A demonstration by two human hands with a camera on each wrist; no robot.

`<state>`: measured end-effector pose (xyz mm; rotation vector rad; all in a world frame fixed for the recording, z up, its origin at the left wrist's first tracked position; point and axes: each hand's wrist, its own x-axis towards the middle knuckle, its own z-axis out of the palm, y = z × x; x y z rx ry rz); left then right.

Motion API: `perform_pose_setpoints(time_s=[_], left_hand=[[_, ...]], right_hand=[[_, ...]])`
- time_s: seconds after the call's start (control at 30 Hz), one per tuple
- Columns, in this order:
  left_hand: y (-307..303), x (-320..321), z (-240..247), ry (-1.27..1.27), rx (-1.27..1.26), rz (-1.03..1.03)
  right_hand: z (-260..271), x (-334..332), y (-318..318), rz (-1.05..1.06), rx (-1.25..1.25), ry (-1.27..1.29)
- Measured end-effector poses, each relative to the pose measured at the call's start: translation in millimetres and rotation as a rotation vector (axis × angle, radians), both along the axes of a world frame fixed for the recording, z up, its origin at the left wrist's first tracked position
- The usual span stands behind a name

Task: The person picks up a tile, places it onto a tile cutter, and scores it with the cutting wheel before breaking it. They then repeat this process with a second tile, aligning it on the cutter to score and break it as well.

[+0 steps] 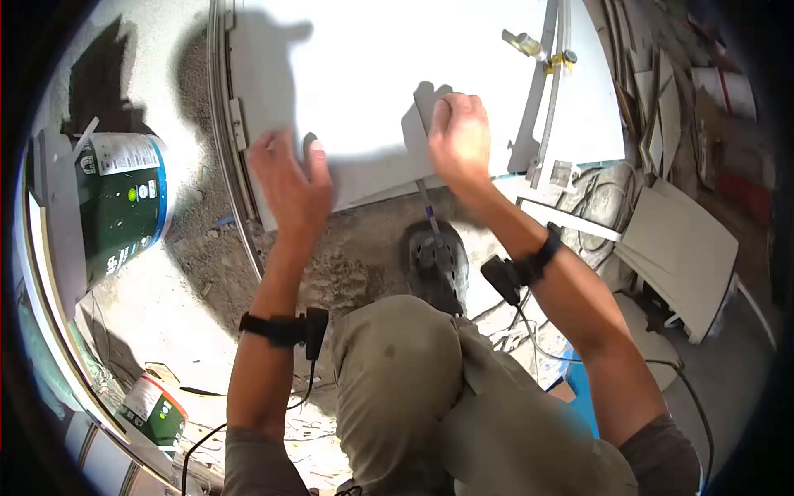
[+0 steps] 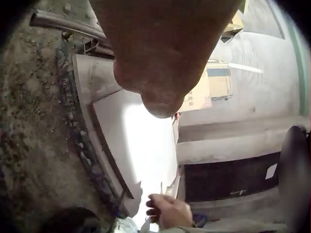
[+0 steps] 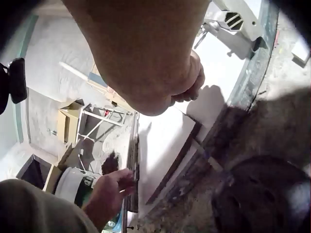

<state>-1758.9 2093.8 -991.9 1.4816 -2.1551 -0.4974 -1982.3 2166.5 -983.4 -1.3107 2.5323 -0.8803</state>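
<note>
A white panel (image 3: 163,145) with a dark edge lies on a larger white board (image 1: 364,50). Over the panel's left side, my left hand (image 1: 291,182) has its thumb apart from the fingers and holds nothing. My right hand (image 1: 461,140) is above the panel's right end, fingers loosely bent, its shadow falling just left of it. In the right wrist view, the left hand (image 3: 109,196) appears close to a metal rail (image 3: 133,165). A slim tool (image 1: 428,207) with a blue band sticks out from the near edge, beside my shoe (image 1: 434,264).
To the right of the board, a metal bar (image 1: 552,107) with yellow fittings lies lengthwise. A green and white bucket (image 1: 124,207) stands at left, with a smaller tub (image 1: 155,409) below it. Pale board pieces (image 1: 682,248) and loose cables (image 1: 600,202) are at right.
</note>
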Motion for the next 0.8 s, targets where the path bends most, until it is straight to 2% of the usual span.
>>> perform_pose_setpoints(time_s=[0.03, 0.07, 0.13, 0.17, 0.33, 0.6, 0.73, 0.8], left_hand=[[-2, -4, -8, -0.021, -0.124, -0.078], [-2, -5, -14, -0.018, -0.128, -0.075], [-3, -7, -23, -0.065, -0.187, -0.112], [-3, -7, -25, -0.073, -0.216, -0.117], [-4, -11, -21, -0.031, -0.166, -0.100], [-6, -8, -19, -0.103, -0.049, -0.096], [-7, -8, -25, -0.076, -0.043, -0.124], [-9, -8, -20, -0.108, -0.012, -0.115]], right_hand=[[-21, 4, -9, -0.044, -0.040, 0.056], [-33, 8, -10, -0.041, -0.044, 0.058], [-44, 13, -15, -0.118, -0.064, 0.267], [-46, 15, -15, -0.140, -0.078, 0.287], [-44, 17, -18, -0.171, -0.048, 0.269], [-36, 7, -21, -0.090, 0.137, 0.179], [-41, 0, -18, -0.042, 0.107, 0.127], [-46, -1, -19, -0.021, 0.085, 0.183]])
